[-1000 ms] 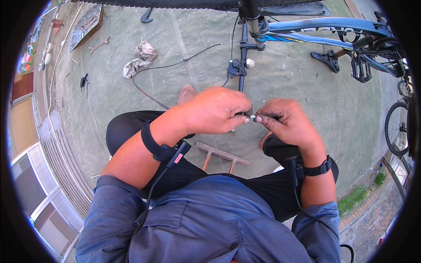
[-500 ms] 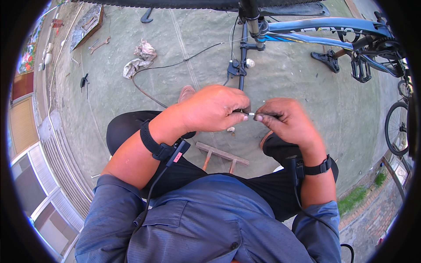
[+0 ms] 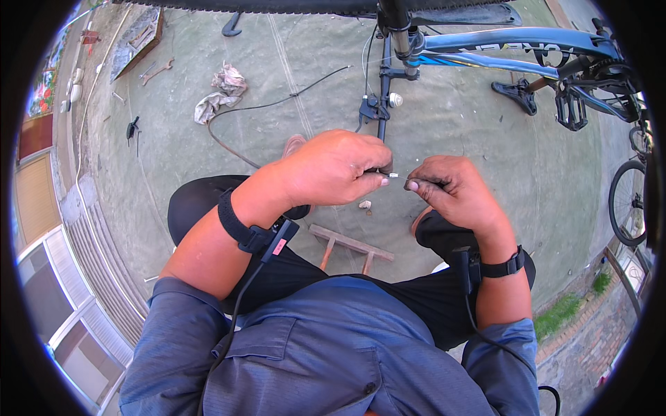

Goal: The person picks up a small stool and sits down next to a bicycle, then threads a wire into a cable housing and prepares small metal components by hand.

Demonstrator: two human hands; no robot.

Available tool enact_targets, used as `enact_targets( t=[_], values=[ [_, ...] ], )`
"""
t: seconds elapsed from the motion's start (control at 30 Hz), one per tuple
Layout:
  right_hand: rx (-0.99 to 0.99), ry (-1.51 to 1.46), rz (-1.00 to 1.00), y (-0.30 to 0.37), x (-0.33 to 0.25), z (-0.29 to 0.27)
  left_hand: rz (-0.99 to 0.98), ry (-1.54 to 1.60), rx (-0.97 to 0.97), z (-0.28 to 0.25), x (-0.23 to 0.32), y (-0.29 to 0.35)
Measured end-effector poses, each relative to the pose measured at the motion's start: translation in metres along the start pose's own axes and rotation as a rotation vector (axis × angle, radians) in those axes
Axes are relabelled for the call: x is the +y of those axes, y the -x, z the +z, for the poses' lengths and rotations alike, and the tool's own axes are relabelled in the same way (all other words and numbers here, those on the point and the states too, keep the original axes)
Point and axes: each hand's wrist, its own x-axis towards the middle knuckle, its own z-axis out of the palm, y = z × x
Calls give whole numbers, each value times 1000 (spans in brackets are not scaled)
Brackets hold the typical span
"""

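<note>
A black bicycle cable (image 3: 291, 94) runs across the ground and passes behind my left wrist. My left hand (image 3: 340, 166) is closed, pinching the cable near its small silver end fitting (image 3: 393, 175), which pokes out past the thumb. Just to the right, my right hand (image 3: 447, 186) is closed too, thumb pressed to forefinger on what looks like a thin wire coming from that fitting. The wire is very fine and mostly hidden by the blackened fingertips. A narrow gap separates the two hands.
A blue bicycle frame (image 3: 485, 41) lies upper right, its handlebar (image 3: 383, 104) with a brake lever (image 3: 370, 107) ahead of my hands. A rag (image 3: 222, 90), a wrench (image 3: 158, 71) and a metal tray (image 3: 139, 43) lie left. A small wooden stool (image 3: 350, 243) stands between my legs.
My left hand has shifted slightly left and up with the cable fitting, widening the gap to my right hand. The thin line beyond the cable's far end has shortened.
</note>
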Motion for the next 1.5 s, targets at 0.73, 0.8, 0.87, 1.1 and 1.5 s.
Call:
enact_targets(
  t=[0.73, 0.8, 0.87, 1.1, 1.5],
  values=[
    [106, 83, -107, 0, 0, 1, 22, -16, 50, 3, -1, -1],
    [121, 52, -126, -2, -2, 6, 21, -31, 41, 7, 3, -2],
    [93, 57, -131, -2, -1, 8, 8, -28, 37, 9, 5, -1],
    [124, 13, -38, 2, 3, -4, 24, 43, 67, 4, -2, 0],
    [134, 75, -92, -2, -1, 0, 11, -8, 69, 9, 1, 1]
  ],
)
